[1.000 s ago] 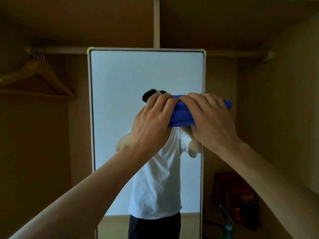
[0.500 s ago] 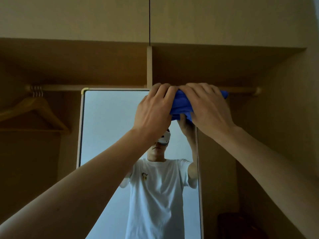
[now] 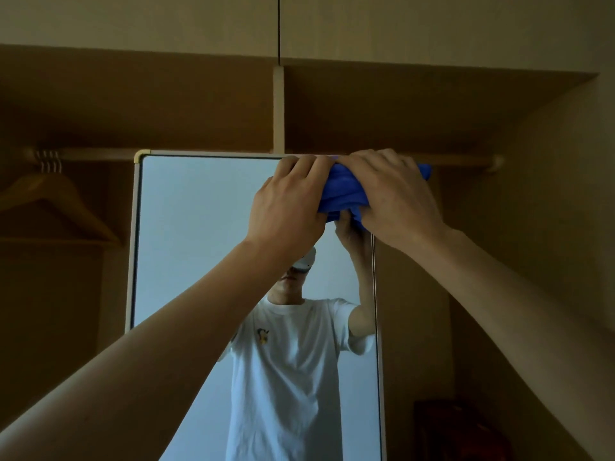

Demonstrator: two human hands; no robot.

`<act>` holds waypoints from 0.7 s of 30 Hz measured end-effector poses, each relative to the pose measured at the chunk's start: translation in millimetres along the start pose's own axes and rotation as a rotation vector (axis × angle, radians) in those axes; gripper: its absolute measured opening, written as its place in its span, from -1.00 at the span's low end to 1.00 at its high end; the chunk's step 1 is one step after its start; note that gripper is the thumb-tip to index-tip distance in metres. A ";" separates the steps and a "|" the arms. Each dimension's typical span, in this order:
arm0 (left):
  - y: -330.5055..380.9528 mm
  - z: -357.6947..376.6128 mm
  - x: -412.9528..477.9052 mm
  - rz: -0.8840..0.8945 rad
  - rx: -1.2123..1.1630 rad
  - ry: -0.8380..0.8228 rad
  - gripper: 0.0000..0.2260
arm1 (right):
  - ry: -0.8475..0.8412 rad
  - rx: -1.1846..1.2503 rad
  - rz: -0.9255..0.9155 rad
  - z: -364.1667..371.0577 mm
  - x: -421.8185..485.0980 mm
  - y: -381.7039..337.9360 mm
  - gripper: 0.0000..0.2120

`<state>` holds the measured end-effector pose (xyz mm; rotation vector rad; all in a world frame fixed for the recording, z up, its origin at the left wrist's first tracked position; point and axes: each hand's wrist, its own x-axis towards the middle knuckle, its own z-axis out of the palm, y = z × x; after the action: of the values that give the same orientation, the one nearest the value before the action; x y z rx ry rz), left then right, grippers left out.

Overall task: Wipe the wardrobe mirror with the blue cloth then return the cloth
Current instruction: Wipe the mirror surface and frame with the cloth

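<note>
The blue cloth [image 3: 344, 191] is clutched by the left grip [image 3: 286, 207] and right grip [image 3: 396, 197] at the mirror [image 3: 199, 244] top; wiping is judged underway, return undone.

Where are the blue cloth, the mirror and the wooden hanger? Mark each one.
blue cloth [image 3: 342, 191], head view, bunched middle.
mirror [image 3: 199, 244], head view, bare glass.
wooden hanger [image 3: 73, 202], head view, sloping shoulder.

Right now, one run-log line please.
phase: wiping | blue cloth: at mirror top-right corner | left hand: grips cloth | right hand: grips cloth | return: not done
</note>
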<state>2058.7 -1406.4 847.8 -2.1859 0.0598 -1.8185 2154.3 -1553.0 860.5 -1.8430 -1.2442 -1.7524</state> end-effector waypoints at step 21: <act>37.7 20.9 -144.1 -0.048 -0.132 -0.058 -0.54 | -0.058 0.063 0.062 39.7 -135.3 -49.3 -0.45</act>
<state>2056.0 -1406.6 697.5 -2.3480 0.1197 -1.8228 2160.2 -1545.7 711.5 -1.8888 -1.2348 -1.6196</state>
